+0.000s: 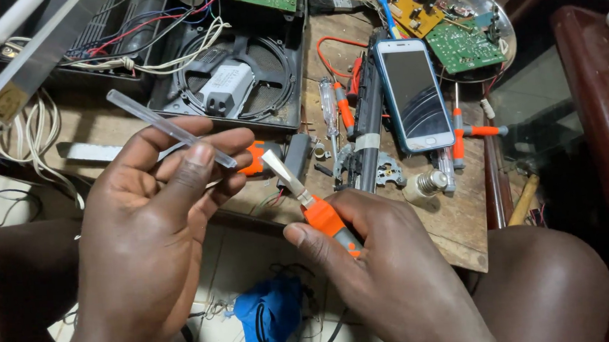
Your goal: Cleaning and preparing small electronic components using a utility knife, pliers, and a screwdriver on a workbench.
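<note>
Workbench (pixel 463 225) of scuffed wood carries everything, its near edge running just above both hands. Toward its far left corner sits an opened black plastic housing (pixel 271 88) with a white driver block (pixel 223 88) inside and loose wires. A smartphone (pixel 412 94) lies face up near the middle, with green circuit boards (pixel 462 45) by the far right edge. The left hand (pixel 146 230) pinches a thin clear stick (pixel 168 128) between thumb and fingers, off the near edge. The right hand (pixel 388 271) is clenched around an orange-handled knife (pixel 314 205), blade angled up toward the stick. A small bulb (pixel 425 183) lies beside the phone.
</note>
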